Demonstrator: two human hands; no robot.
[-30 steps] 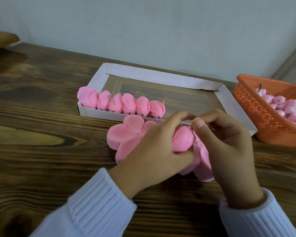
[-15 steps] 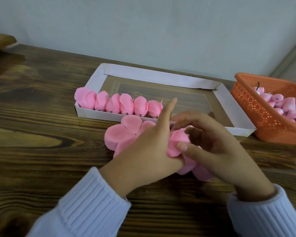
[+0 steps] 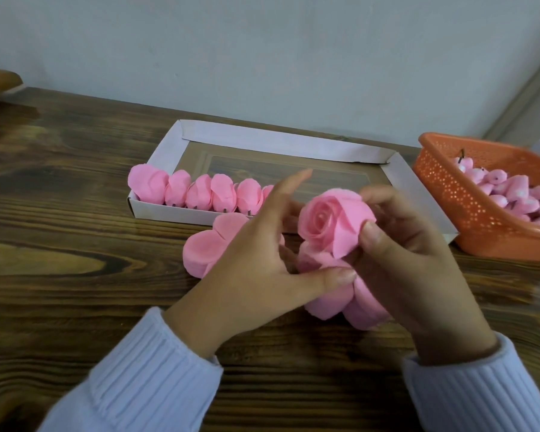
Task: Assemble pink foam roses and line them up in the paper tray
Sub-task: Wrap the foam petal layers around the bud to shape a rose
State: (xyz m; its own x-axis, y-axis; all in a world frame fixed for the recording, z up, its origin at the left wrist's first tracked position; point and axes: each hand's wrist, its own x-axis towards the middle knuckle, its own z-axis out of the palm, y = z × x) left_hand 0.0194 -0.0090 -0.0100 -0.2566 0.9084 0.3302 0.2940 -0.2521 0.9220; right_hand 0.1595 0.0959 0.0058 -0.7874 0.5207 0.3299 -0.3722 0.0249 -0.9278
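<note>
Basket (image 3: 443,194) right of tray (image 3: 262,141)

We have tipped the rose (image 3: 331,222) up so its spiral now faces us, our right hand (image 3: 418,269) pinching it from 3 o'clock, while our left hand (image 3: 256,263) has let go and spread, thumb touching the loose petals (image 3: 325,304).

dark-grained wooden table (image 3: 60,275) spreads below | orange perforated plastic basket (image 3: 449,194) sits at its right side | plain pale grey wall (image 3: 262,51) behind
</note>
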